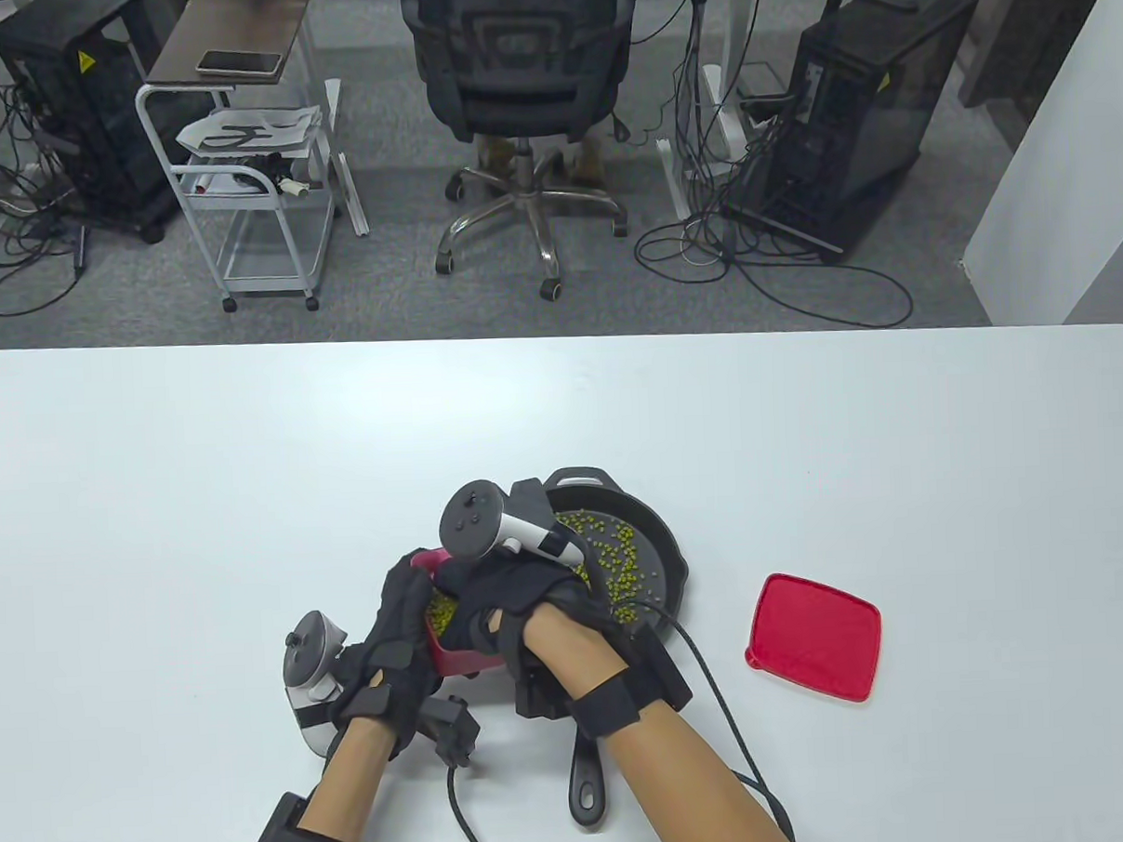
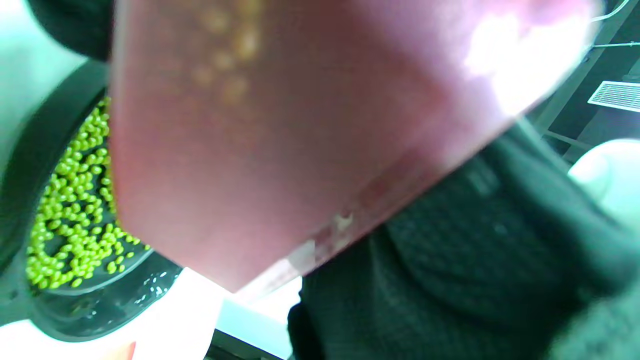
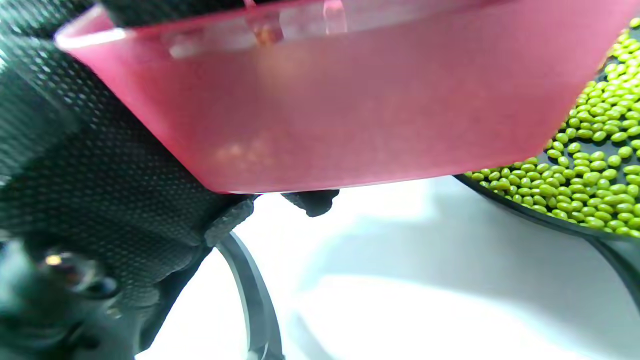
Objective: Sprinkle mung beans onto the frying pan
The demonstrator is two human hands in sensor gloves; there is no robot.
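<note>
A black frying pan (image 1: 668, 548) sits at the table's middle front with green mung beans (image 1: 618, 553) scattered in it. My left hand (image 1: 394, 624) grips a red container (image 1: 460, 660) from its left side and holds it, tilted, just left of the pan. Beans (image 1: 440, 614) show inside it. My right hand (image 1: 509, 600) lies over the container's top with its fingers down inside; whether they hold beans is hidden. The left wrist view shows the container's underside (image 2: 280, 150) and the pan's beans (image 2: 75, 210). The right wrist view shows the container's wall (image 3: 325, 110), the left glove (image 3: 100, 165) and beans (image 3: 590, 170).
The container's red lid (image 1: 816, 635) lies flat on the table right of the pan. The pan's handle (image 1: 587, 783) points toward the front edge, under my right forearm. Glove cables trail off the front edge. Beyond the table are an office chair and a cart.
</note>
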